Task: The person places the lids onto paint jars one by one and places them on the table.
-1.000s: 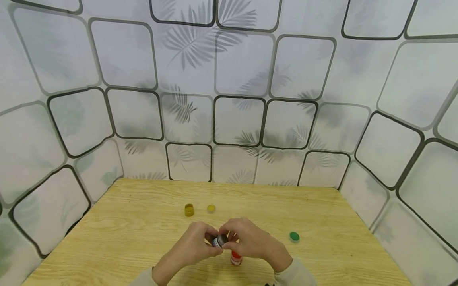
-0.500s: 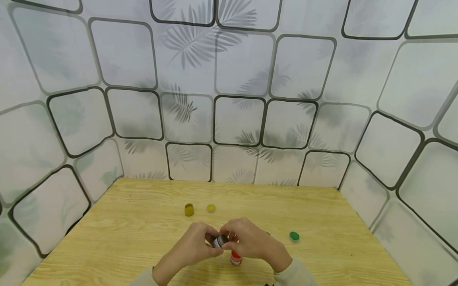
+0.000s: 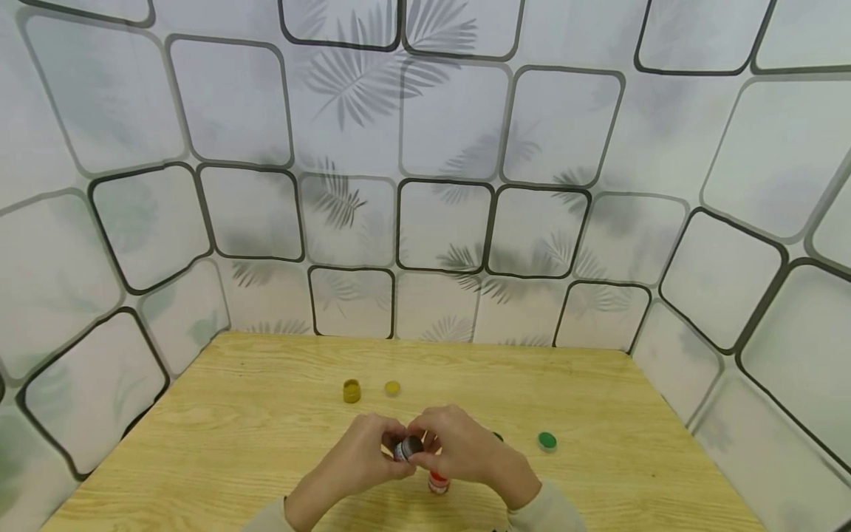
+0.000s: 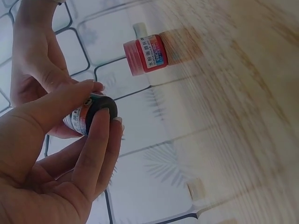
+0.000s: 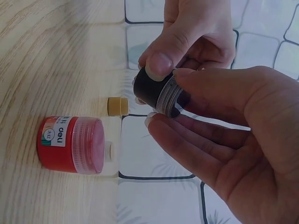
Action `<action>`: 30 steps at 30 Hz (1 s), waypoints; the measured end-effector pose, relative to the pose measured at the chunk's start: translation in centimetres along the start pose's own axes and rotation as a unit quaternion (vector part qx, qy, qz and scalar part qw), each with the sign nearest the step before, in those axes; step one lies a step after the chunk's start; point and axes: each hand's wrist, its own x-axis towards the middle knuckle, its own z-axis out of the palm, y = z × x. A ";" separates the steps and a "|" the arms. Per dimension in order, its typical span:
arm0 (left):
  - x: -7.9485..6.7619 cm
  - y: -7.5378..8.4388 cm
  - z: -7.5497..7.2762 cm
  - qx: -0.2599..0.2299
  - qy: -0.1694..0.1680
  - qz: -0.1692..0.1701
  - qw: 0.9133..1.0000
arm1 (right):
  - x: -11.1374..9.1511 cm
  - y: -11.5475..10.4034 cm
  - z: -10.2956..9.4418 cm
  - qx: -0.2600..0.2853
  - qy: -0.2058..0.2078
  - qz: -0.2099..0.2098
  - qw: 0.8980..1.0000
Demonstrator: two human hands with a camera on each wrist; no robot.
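Observation:
In front of me both hands meet over a small paint jar (image 3: 408,448) of black paint, tilted in the air. My left hand (image 3: 362,452) grips its body, thumb and fingers wrapped round the dark sides and printed label (image 4: 80,120). From the other side my right hand (image 3: 462,447) pinches the clear ridged lid (image 5: 167,97) between thumb and fingertips; the lid sits on the jar's mouth. A red paint jar (image 3: 439,482) with a clear lid stands upright on the table just below the right hand, its top partly covered by that hand in the head view.
Farther back on the wooden table (image 3: 279,414) stand an uncapped yellow paint jar (image 3: 351,391) and a yellow-topped lid (image 3: 392,388). A green-topped lid (image 3: 547,442) lies to the right. A dark green edge (image 3: 498,436) shows behind my right wrist. Patterned cloth surrounds the table.
The black jar has turned slightly between my hands, so less of its label shows. My right fingers have shifted a little; the other things stay where they were.

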 end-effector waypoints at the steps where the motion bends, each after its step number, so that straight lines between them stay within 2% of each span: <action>1: 0.0 -0.1 0.0 0.002 0.000 0.000 1.000 | 0.0 0.0 0.0 0.001 0.000 0.002 1.000; 8: 0.1 -1.0 -0.3 0.043 0.003 -0.026 0.999 | -0.1 0.2 -0.5 -0.008 -0.009 0.038 0.999; 14: 0.1 -2.3 -0.7 0.085 0.020 -0.050 0.995 | -0.3 0.9 -0.9 -0.055 -0.013 0.046 0.997; 23: 0.0 -3.4 -0.9 0.100 0.025 -0.068 0.992 | -1.0 1.7 -1.8 -0.086 -0.001 0.040 0.995; 30: -0.2 -3.5 -0.9 0.102 0.015 -0.076 0.992 | -1.3 2.2 -2.3 -0.081 0.001 0.056 0.995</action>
